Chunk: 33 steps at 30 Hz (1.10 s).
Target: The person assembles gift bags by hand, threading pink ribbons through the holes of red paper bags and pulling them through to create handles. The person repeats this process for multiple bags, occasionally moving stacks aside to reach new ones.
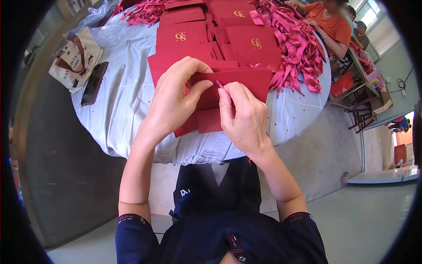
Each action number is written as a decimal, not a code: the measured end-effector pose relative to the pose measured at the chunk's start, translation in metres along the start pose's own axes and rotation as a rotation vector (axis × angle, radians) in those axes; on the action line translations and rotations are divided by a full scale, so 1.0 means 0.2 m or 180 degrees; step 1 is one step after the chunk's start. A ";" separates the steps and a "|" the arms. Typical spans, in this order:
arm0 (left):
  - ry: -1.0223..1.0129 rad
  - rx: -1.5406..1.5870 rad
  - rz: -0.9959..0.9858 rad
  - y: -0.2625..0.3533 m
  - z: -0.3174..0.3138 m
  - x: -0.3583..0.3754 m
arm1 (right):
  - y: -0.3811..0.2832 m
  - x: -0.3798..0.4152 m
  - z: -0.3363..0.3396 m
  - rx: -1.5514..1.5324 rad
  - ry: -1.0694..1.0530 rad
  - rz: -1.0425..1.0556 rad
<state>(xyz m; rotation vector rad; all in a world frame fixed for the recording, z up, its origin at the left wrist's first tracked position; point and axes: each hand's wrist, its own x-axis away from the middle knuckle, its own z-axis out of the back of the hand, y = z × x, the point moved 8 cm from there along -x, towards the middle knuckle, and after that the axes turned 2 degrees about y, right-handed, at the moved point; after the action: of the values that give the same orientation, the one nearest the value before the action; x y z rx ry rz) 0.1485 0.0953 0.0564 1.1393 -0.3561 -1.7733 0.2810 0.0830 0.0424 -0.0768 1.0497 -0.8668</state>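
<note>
Between my two hands stands a red paper piece point(250, 81), its upper edge raised above the table. My left hand point(178, 94) is curled at its left side, with thumb and index finger close together on the red paper. The thumb and fingers of my right hand point(242, 112) pinch the end of a dark pink ribbon point(219, 83) at the paper's face. Just beyond are stacked red bags point(184, 38) with gold lettering. More red paper point(209, 121) lies under my hands near the table's front edge.
A round table with a pale cloth point(125, 94) holds a large heap of pink ribbons point(299, 53) at right. A printed tote bag point(79, 59) and a dark phone point(94, 83) lie at left. A person in orange point(329, 24) sits at the far right.
</note>
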 end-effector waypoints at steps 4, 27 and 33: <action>0.0161 -0.0124 0.0090 0.04 -0.01 0.00 | -0.02 -0.01 0.02 0.0129 -0.0177 0.0016; 0.0147 -0.0441 -0.0853 0.30 -0.14 0.02 | 0.18 -0.01 0.10 -0.1418 -0.0211 -0.1252; 0.0163 -0.0435 -0.0843 0.34 -0.17 0.03 | 0.15 -0.06 0.17 -0.0531 -0.0381 -0.0607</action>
<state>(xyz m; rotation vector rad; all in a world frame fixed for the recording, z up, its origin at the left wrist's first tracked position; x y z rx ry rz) 0.2140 0.0653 0.0798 1.1728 -0.0527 -1.9604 0.3220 0.0994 0.0546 -0.3700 1.0114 -0.9329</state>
